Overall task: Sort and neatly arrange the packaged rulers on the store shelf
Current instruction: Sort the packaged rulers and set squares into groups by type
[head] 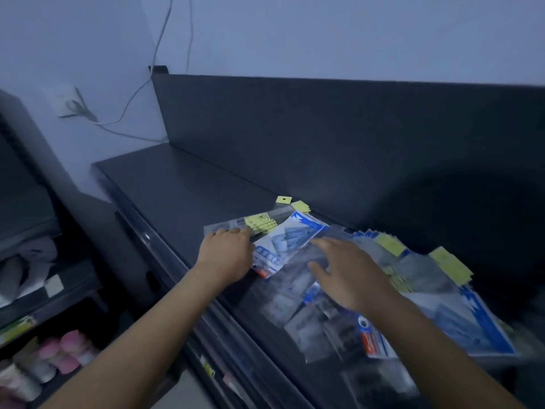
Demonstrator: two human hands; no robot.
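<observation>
From the head camera, a dark store shelf (177, 187) runs from the near edge towards a tall dark back panel (324, 128). The packaged rulers (413, 290) lie on it as a loose, overlapping heap at the right, clear sleeves mixed with yellow labels and blue-and-white cards, much of it blurred. At the heap's left end a long clear pack (250, 227) with a yellow label lies flat across the shelf, and a blue-and-white pack (287, 243) rests tilted just beside it, partly over it. Two small yellow tags (284, 199) sit just behind these, near the back panel. The left hand (227, 249) is palm down on the near end of the long clear pack, its fingers (236, 230) close together and bent onto it; I cannot tell whether they grip the pack or only press it. The right hand (348, 273) is spread over the clear sleeves in the middle of the heap, fingers (321, 242) straight and apart, holding nothing; blur hides whether it touches them. On the wall to the left are a socket (66, 103) and a pale cable (141, 87). Lower left, another shelving unit (44, 308) carries pink and white rolls (70, 349).
</observation>
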